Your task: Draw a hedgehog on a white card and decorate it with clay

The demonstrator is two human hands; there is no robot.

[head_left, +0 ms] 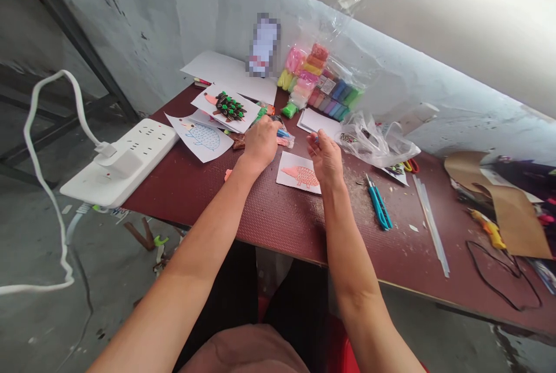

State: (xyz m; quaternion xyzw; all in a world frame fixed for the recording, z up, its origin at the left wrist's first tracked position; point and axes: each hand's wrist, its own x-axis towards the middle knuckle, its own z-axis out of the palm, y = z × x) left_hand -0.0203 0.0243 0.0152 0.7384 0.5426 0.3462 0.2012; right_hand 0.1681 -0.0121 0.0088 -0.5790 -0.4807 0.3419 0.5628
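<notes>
My left hand [261,144] is closed above a pile of small clay packets, its fingers curled down. A bit of blue [283,134] shows by its fingertips; whether they grip it is hidden. My right hand [326,157] is raised with bent fingers and pinches a small blue piece [317,139], too small to name. Below it lies a white card with a pink hedgehog drawing [297,172], its right edge covered by the hand. A pink lump of clay [228,174] sits on the table left of the card.
A blue hedgehog card [202,138] and a finished clay hedgehog card [226,108] lie left. Bagged coloured clay [332,92] leans on the wall. At right are a teal utility knife [379,205], glue sticks [430,225] and a yellow glue gun [489,228]. A power strip [119,161] overhangs the left edge.
</notes>
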